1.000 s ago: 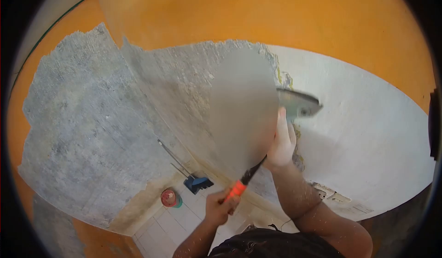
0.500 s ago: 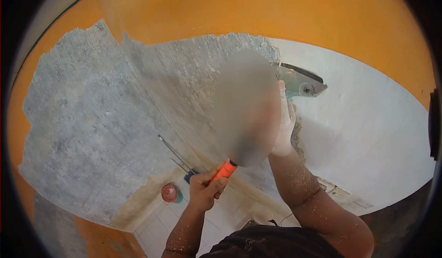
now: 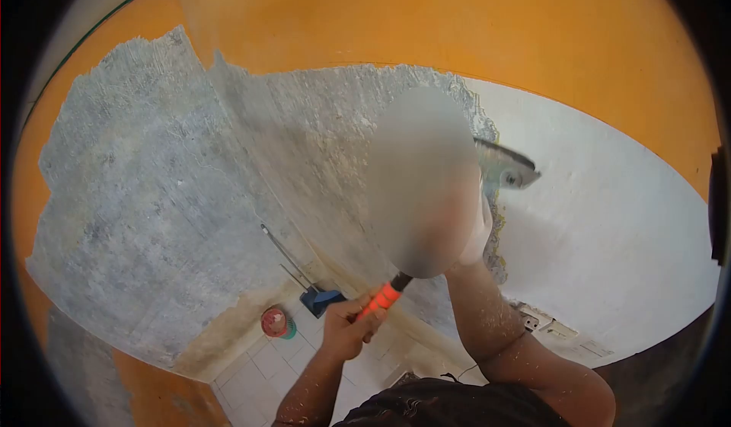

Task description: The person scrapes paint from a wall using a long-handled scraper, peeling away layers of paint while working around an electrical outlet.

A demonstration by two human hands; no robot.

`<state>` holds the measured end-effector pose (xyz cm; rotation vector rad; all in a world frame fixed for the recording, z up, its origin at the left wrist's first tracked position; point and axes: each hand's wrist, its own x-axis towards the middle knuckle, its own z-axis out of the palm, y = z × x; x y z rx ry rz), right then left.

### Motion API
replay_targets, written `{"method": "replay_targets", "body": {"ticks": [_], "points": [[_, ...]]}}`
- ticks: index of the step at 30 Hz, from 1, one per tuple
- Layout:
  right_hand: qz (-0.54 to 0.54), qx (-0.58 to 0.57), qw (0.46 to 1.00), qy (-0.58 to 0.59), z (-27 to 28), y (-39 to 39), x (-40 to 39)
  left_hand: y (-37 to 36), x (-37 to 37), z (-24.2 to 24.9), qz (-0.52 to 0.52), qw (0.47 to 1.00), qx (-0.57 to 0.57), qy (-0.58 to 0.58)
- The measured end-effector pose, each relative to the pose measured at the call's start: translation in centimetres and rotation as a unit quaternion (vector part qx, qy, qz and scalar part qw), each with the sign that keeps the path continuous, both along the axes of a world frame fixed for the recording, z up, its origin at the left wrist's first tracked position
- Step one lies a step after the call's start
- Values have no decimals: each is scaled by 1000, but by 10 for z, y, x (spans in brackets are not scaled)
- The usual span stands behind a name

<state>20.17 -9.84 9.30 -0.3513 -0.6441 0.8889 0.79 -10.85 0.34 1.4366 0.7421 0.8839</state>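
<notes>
My left hand (image 3: pixel 352 329) is closed around the orange grip (image 3: pixel 379 300) of a long-handled scraper. A short black shaft (image 3: pixel 401 281) rises from the grip into a blurred oval, which hides the tool's middle. Beyond the blur, in line with the handle, the scraper's metal head (image 3: pixel 512 177) with a screw lies at the wall. My right hand (image 3: pixel 480 238), white with dust, is up near that head; its fingers are mostly hidden by the blur. Around the head, rough grey bare wall (image 3: pixel 320 137) meets smooth white coating (image 3: pixel 609 206) along a jagged edge.
Orange paint (image 3: pixel 457 23) covers the upper wall. Below, on the tiled floor (image 3: pixel 263 370), are a red bucket (image 3: pixel 274 322) and a blue dustpan (image 3: pixel 321 300) with long handles. A wall socket (image 3: pixel 531 323) sits low on the right, beside my right forearm.
The scraper's head has slid down along the jagged edge, and my right hand has moved down with it. My left hand has shifted slightly right. The view has also turned a little.
</notes>
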Motion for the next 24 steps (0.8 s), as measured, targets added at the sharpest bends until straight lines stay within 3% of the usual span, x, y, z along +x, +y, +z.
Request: {"method": "replay_targets", "body": {"ticks": [3, 7, 9, 13, 14, 18, 21, 24], "points": [[-4, -25, 998, -50, -3, 0, 6, 2, 6, 0, -20, 998, -57, -20], [9, 4, 1000, -28, 32, 5, 6, 17, 6, 26, -37, 999, -6, -16], [18, 26, 999, -20, 23, 6, 7, 13, 6, 21, -13, 999, 29, -2], [-25, 8, 999, -45, 0, -2, 6, -3, 13, -13, -27, 997, -66, -34], [-23, 0, 999, -49, 3, -1, 9, 4, 10, -13, -19, 999, -38, 26], [0, 4, 1000, -24, 35, 4, 3, 19, 2, 37, -37, 998, -26, -52], [39, 62, 997, 1, 24, 9, 3, 10, -3, 30, -16, 1000, 0, 4], [-8, -27, 1000, -13, 4, 2, -2, 1, 0, 8, -18, 999, -49, -10]]}}
